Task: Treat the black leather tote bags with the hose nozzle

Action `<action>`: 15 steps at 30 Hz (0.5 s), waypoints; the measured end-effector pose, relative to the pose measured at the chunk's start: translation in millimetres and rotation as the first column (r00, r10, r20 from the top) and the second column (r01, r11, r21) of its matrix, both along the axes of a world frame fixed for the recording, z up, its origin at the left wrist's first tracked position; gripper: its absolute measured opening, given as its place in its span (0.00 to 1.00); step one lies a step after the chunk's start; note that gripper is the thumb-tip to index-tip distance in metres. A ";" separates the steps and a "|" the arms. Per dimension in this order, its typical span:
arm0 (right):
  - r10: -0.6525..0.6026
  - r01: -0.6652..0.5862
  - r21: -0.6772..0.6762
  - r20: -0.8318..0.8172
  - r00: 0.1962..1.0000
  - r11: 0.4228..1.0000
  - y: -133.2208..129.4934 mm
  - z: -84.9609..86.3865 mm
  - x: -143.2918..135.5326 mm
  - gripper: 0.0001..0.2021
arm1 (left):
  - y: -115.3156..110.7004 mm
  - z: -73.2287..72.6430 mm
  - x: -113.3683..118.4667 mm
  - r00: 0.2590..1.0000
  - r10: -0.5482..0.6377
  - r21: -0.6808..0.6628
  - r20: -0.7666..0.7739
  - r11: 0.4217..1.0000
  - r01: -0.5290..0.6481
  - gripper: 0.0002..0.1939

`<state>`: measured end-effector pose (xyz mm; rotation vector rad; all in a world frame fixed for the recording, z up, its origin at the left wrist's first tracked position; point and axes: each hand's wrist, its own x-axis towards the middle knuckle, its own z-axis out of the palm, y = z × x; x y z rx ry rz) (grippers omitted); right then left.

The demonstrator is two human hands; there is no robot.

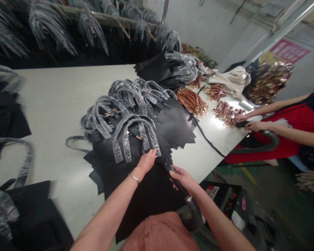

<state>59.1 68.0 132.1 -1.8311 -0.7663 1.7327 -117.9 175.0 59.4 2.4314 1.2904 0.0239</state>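
My right hand [182, 179] is wrapped round the grip of a black handheld tool [181, 191] with a thick, curved black hose. The tool's front end meets the lower end of a plastic-wrapped bag handle [154, 139] on a black bag panel [146, 184]. My left hand [148, 160] lies at that handle end, just left of the tool tip, fingers together and pressing down; what is under the fingertips is partly hidden. Beneath and beyond are several stacked black panels [170, 122] with wrapped handles and small gold-coloured metal parts.
Brown straps with gold-coloured clasps [191, 101] lie to the right on the white table [52, 104]. A co-worker's hands [251, 123] work at the right edge with a similar tool. A black machine [225, 202] stands below right. More bag panels [31, 216] lie at left; wrapped handles [49, 28] hang behind.
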 end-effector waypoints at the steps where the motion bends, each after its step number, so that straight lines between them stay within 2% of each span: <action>1: -0.001 0.001 0.001 0.000 1.000 1.000 -0.4 -0.6 0.1 0.24 | 0.4 -0.5 0.0 1.000 -0.013 0.002 -0.006 1.000 0.013 0.15; 3: -0.003 0.003 0.003 0.001 1.000 1.000 -0.8 -1.9 0.2 0.25 | 0.2 -1.1 1.0 0.999 -0.050 -0.006 -0.017 0.999 0.050 0.13; 7: -0.008 0.008 0.004 0.003 1.000 1.000 0.3 -3.3 0.0 0.26 | -0.7 -2.2 6.9 0.996 -0.079 -0.019 -0.028 0.997 0.079 0.15; 15: -0.019 0.019 0.007 -0.016 1.000 1.000 11.6 -2.7 -5.5 0.25 | 9.6 -11.6 9.5 1.000 0.019 -0.057 0.021 0.998 -0.018 0.15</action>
